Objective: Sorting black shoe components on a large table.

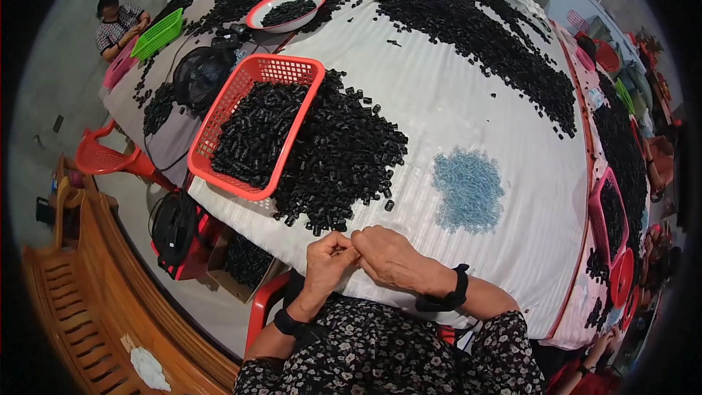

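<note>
My left hand (330, 257) and my right hand (390, 254) meet above the table's near edge, fingers pinched together and touching. Whatever sits between the fingertips is too small and covered to make out. Just beyond them spreads a heap of small black plastic pieces (340, 150), short and tube-like. A red plastic basket (298, 139) full of the same black pieces stands against the heap's left side. To the right of the heap lies a flat pile of small clear bluish pieces (469, 189).
A white cloth (541, 249) covers the table. More black pieces (475, 36) lie at the far side. A red-rimmed bowl (287, 12), a dark fan (201, 79) and a green basket (158, 34) stand to the left. A wooden bench (124, 300) is at lower left. Other people sit around.
</note>
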